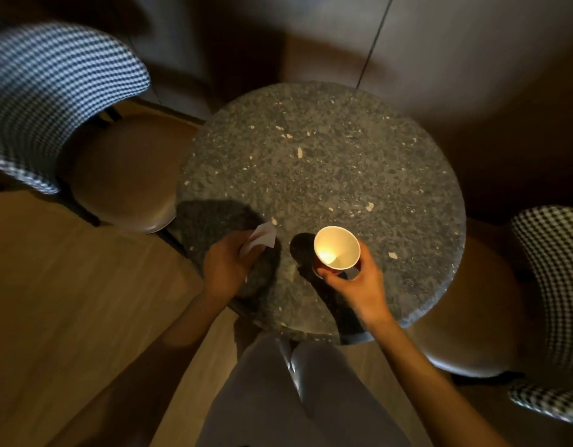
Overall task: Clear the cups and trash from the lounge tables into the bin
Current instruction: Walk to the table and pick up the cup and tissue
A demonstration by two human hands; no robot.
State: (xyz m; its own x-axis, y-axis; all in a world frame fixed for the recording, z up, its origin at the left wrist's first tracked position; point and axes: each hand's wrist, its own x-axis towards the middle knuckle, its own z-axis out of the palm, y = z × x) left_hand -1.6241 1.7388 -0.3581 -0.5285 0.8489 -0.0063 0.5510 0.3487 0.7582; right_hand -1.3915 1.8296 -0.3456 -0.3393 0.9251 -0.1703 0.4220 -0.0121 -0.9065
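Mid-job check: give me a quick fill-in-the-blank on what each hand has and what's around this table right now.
1. The right hand grips a paper cup that stands upright and looks ____ inside.
2. The left hand holds a piece of white ____.
3. The table has a speckled stone top whose shape is ____.
4. The chair on the left has a backrest in a ____ pattern.

Missing words: empty; paper; round; houndstooth

Over the round speckled tabletop [327, 150], the right hand [356, 282] holds an empty paper cup [336, 248] upright; the left hand [227, 266] clutches white paper [262, 238].
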